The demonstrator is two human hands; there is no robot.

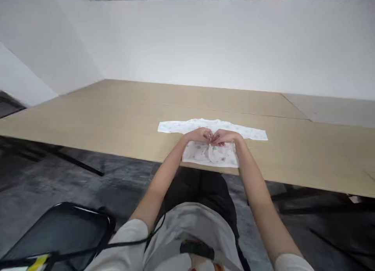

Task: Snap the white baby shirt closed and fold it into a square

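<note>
A small white long-sleeved shirt [196,154] with a faint print lies spread on the table, its sleeves stretched out to both sides and its hem close to the front edge. My left hand [202,135] and my right hand [224,136] meet over the middle of its front. Both pinch the fabric along the front opening, fingertips almost touching. Whatever small fastening may sit between the fingers is hidden. Below the hands the cloth is slightly bunched along the centre line.
The wooden table [117,114] runs wide to both sides, with panel seams behind the shirt. A white wall [205,44] rises along its back. A black folding chair [64,232] stands at the lower left, and a black cable [125,243] crosses beside my left arm.
</note>
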